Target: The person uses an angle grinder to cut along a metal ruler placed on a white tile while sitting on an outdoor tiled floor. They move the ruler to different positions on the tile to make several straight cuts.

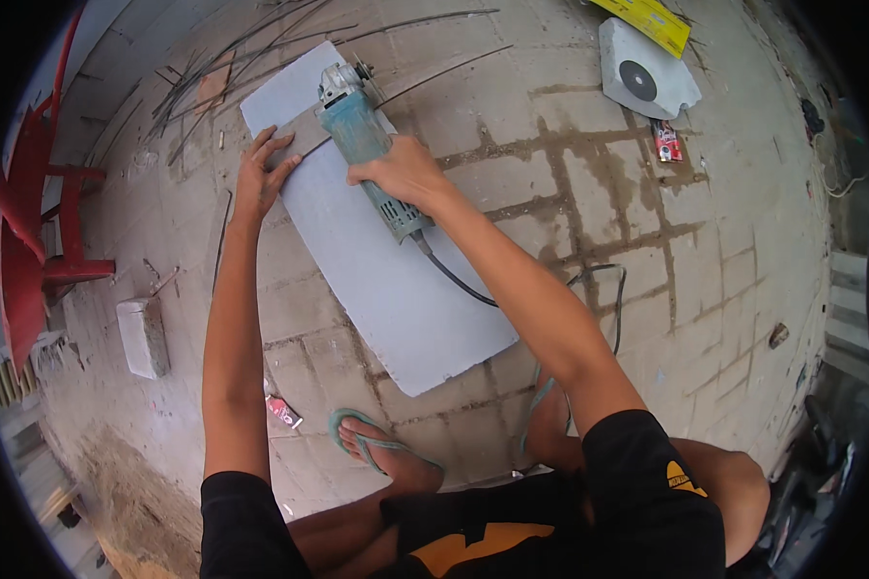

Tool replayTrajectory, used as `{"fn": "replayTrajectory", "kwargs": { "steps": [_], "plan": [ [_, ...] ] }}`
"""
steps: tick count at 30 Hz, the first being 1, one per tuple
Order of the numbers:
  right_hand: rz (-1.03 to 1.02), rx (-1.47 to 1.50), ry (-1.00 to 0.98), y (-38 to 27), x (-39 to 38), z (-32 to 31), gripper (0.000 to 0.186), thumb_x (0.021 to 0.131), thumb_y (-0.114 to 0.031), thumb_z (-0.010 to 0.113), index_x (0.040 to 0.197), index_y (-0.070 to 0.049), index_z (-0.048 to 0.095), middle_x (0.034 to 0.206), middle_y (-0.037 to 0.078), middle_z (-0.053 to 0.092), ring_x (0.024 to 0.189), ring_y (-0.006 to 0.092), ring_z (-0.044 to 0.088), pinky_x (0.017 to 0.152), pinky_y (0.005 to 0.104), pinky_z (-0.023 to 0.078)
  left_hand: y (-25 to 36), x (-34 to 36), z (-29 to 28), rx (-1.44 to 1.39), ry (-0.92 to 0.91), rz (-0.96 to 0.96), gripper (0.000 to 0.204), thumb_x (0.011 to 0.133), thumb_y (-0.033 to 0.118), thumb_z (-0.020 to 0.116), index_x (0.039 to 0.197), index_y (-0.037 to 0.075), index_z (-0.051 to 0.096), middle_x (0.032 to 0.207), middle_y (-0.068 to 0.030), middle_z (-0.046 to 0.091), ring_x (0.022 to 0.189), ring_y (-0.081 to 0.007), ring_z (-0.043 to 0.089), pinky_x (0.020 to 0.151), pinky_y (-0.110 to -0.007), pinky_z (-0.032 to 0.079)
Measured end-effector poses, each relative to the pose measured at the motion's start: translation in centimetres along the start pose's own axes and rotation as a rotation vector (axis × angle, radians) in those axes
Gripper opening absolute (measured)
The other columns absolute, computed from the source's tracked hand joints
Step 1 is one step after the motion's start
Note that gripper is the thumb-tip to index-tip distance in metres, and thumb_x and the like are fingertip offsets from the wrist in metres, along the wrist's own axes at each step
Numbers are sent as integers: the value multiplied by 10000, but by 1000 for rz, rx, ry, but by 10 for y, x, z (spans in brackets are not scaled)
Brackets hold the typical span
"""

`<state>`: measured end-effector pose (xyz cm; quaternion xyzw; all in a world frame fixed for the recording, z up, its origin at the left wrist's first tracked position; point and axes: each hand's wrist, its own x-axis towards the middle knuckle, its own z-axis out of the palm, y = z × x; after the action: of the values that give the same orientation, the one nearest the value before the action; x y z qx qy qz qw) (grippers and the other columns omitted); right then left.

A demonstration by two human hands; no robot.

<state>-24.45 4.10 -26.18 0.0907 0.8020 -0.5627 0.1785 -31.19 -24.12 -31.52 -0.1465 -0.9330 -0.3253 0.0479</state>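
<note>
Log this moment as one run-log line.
left hand: flat on grey panel | right hand: gripping teal angle grinder over panel | cord: trailing right | person: squatting, paved floor

Teal angle grinder (365, 145) atop flat pale tile (386, 261)

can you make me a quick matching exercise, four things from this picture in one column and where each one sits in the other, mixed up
Things:
1. angle grinder
2. red plastic chair
3. pale flat panel
4. loose grinding disc

Places:
A. on a white foam block at the upper right
B. flat on the paved ground, under the left hand
C. at the far left edge of the view
D. in the grip of the right hand, resting on the panel

Pairs: 1-D, 2-C, 3-B, 4-A
</note>
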Motion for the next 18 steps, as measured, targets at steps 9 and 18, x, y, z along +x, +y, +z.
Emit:
{"fn": "replayTrajectory", "kwargs": {
  "steps": [9,18],
  "plan": [
    [-3,26,-30,0,0,0,508,676,-342,794,1019,21,700,928,156,702,826,267,650,754,371,508,5,4,4,87,-12,44,413,895,312,764,1287,189,723,1488,-142,556,1375,-355,517,1204,-633,205],
    [-8,-11,1,2,2,0,488,681,-341,797,985,29,705,906,146,694,807,260,643,742,375,504,13,5,15,104,-29,-46,418,904,366,753,1305,251,730,1517,-120,531,1370,-330,522,1215,-608,181]
  ]
}}
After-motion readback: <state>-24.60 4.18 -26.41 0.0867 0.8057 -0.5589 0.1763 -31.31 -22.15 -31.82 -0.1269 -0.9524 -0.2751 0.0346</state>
